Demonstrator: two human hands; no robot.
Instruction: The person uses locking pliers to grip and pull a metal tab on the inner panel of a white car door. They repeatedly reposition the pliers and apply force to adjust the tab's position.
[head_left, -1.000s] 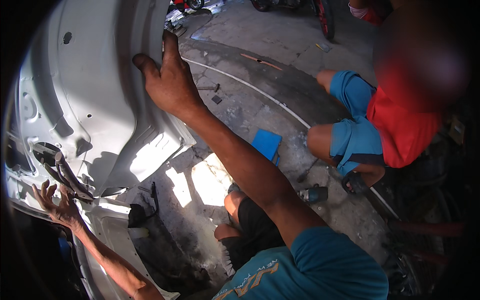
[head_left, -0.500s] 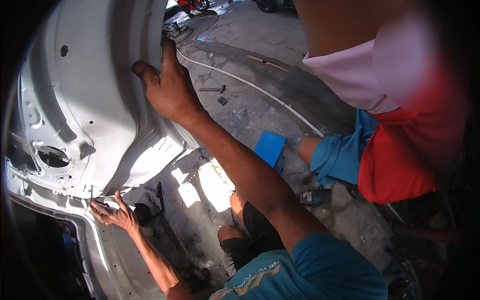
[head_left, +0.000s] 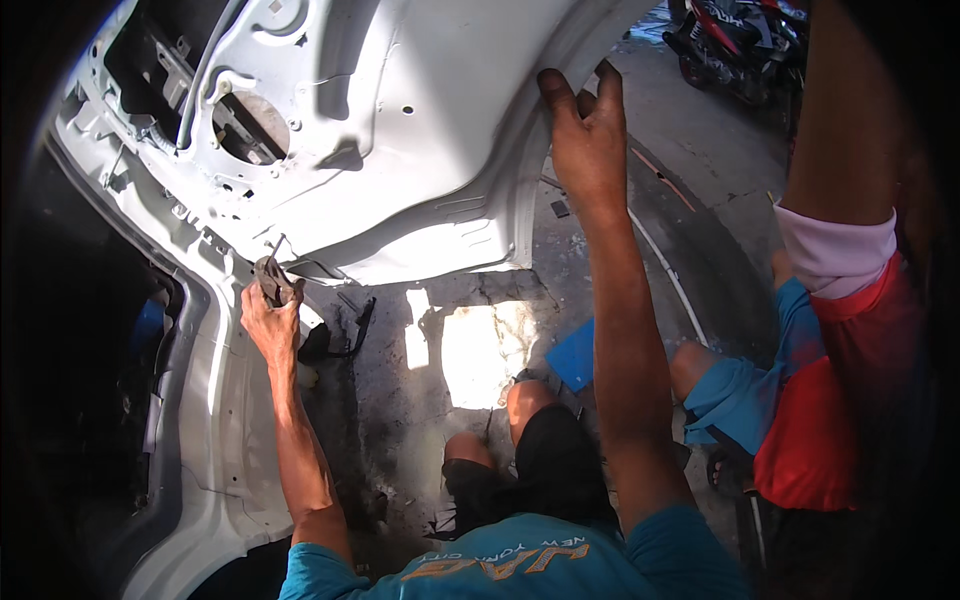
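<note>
A large white car door panel (head_left: 460, 80), with holes and a round cutout, fills the upper part of the view. My right hand (head_left: 592, 155) is closed on its far right edge, with the thumb on the inner face and the other fingers partly hidden behind the edge. Down at the panel's lower left corner, beside the pale door sill (head_left: 215, 370), my left hand (head_left: 270, 315) grips a dark brownish object (head_left: 272, 278). A thin rod (head_left: 278, 243) stands up just above that object; whether the two are joined I cannot tell.
Another person in a red and pink top (head_left: 815, 430) is close on my right. On the concrete floor lie a blue flat piece (head_left: 572, 356), a white hose (head_left: 668, 275) and a black bent part (head_left: 362, 325). A motorcycle (head_left: 735, 45) stands at the far right.
The view has swung left, so the panel and both hands sit farther right and higher in it. My left fingers, loosely spread before, now wrap the dark object. My right hand keeps the panel edge.
</note>
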